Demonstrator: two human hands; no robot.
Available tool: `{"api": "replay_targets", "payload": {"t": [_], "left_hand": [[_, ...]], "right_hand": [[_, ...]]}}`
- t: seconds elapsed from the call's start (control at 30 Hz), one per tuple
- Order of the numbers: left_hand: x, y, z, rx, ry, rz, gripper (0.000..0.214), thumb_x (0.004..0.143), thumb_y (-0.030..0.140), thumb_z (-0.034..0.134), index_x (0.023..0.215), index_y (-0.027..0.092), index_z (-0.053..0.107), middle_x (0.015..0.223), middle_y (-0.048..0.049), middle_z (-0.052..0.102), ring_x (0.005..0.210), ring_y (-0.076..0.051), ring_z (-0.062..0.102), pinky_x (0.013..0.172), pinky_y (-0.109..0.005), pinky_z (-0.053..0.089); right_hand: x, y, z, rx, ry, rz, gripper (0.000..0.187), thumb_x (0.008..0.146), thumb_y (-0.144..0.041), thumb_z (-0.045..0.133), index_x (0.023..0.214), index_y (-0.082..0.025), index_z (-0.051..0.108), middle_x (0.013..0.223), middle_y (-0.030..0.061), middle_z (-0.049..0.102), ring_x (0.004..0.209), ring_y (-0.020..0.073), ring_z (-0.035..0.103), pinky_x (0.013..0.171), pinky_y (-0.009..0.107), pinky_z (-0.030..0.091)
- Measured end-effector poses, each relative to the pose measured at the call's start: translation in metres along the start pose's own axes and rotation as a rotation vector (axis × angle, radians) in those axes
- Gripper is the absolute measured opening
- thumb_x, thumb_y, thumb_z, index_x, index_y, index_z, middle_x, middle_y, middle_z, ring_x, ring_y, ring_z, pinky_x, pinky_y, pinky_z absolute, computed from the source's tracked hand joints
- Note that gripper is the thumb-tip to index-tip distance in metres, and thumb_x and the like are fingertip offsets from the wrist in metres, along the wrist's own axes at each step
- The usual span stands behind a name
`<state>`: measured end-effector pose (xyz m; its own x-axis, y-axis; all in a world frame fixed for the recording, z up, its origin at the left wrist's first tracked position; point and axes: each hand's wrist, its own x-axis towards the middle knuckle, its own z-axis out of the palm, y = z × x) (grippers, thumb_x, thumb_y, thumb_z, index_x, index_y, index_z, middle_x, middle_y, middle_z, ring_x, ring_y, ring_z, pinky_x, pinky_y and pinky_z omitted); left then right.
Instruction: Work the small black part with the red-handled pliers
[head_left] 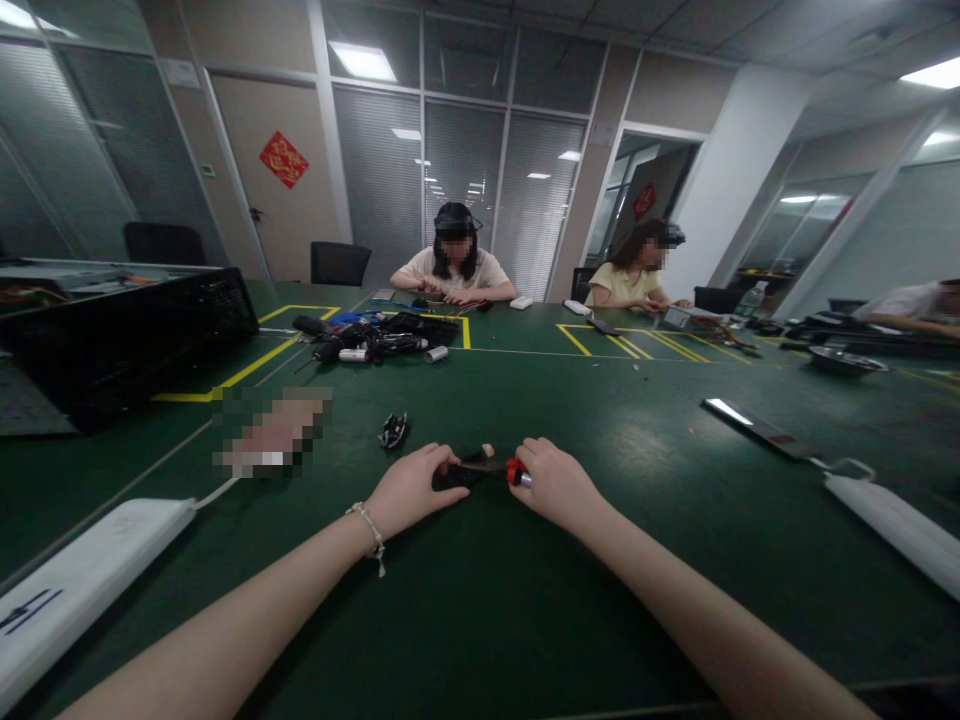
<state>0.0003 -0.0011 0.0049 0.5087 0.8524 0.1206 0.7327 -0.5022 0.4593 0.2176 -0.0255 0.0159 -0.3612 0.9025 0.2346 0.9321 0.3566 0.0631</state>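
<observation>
My left hand (409, 490) rests on the green table (480, 600) with its fingers closed on a small black part (450, 477). My right hand (553, 482) is closed round a tool with a red and silver handle (515, 473). The tool's dark tip reaches left to the black part between my hands. A beaded bracelet (371, 530) sits on my left wrist. Another small black part (393, 430) lies on the table just beyond my left hand.
A white power strip (82, 580) lies at the near left and another (892, 520) at the right. A pile of black tools and cables (375, 338) sits further back. A black case (112, 330) stands at the left. Three other people work at the far side.
</observation>
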Motion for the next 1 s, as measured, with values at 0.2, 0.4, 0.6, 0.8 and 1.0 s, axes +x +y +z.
{"api": "replay_targets", "payload": {"t": [0.2, 0.4, 0.6, 0.8, 1.0], "left_hand": [[-0.0005, -0.0003, -0.0006, -0.01, -0.005, -0.008, 0.031, 0.071, 0.046, 0.055, 0.09, 0.021, 0.054, 0.087, -0.0006, 0.054, 0.074, -0.016, 0.054, 0.061, -0.026, 0.04], [-0.0004, -0.0009, 0.0004, -0.01, 0.012, 0.008, 0.031, 0.071, 0.046, 0.055, 0.09, 0.021, 0.054, 0.086, -0.0008, 0.054, 0.074, -0.017, 0.053, 0.061, -0.026, 0.039], [-0.0002, -0.0018, 0.0012, 0.006, 0.023, 0.018, 0.031, 0.071, 0.046, 0.054, 0.089, 0.021, 0.054, 0.085, -0.0003, 0.054, 0.073, -0.016, 0.053, 0.061, -0.026, 0.039], [0.0001, -0.0012, 0.0003, 0.012, 0.01, 0.005, 0.032, 0.07, 0.047, 0.055, 0.089, 0.021, 0.054, 0.085, 0.0, 0.054, 0.074, -0.016, 0.054, 0.06, -0.026, 0.039], [0.0009, -0.0011, 0.0009, 0.009, 0.005, -0.003, 0.032, 0.07, 0.048, 0.055, 0.089, 0.022, 0.054, 0.086, -0.0001, 0.054, 0.074, -0.016, 0.054, 0.06, -0.026, 0.04]], "right_hand": [[0.0, 0.0, -0.0007, 0.006, -0.006, 0.001, 0.02, 0.071, -0.028, 0.052, 0.084, -0.014, 0.057, 0.087, 0.0066, 0.057, 0.079, 0.0167, 0.05, 0.07, 0.026, 0.043], [0.0006, -0.0015, 0.0002, -0.001, -0.009, 0.002, 0.021, 0.071, -0.029, 0.052, 0.085, -0.015, 0.058, 0.087, 0.0071, 0.057, 0.08, 0.0171, 0.05, 0.07, 0.026, 0.043], [-0.0001, -0.0017, -0.0027, -0.01, 0.003, -0.001, 0.02, 0.071, -0.028, 0.052, 0.083, -0.014, 0.058, 0.085, 0.0066, 0.057, 0.079, 0.0169, 0.05, 0.068, 0.026, 0.043], [-0.0001, -0.0027, -0.0031, -0.002, -0.021, 0.017, 0.021, 0.072, -0.028, 0.052, 0.086, -0.014, 0.058, 0.087, 0.0072, 0.057, 0.081, 0.0169, 0.051, 0.07, 0.025, 0.043], [0.0004, -0.003, -0.0029, 0.008, -0.023, 0.015, 0.024, 0.071, -0.03, 0.052, 0.089, -0.014, 0.058, 0.092, 0.0081, 0.055, 0.083, 0.0171, 0.051, 0.07, 0.025, 0.044]]}}
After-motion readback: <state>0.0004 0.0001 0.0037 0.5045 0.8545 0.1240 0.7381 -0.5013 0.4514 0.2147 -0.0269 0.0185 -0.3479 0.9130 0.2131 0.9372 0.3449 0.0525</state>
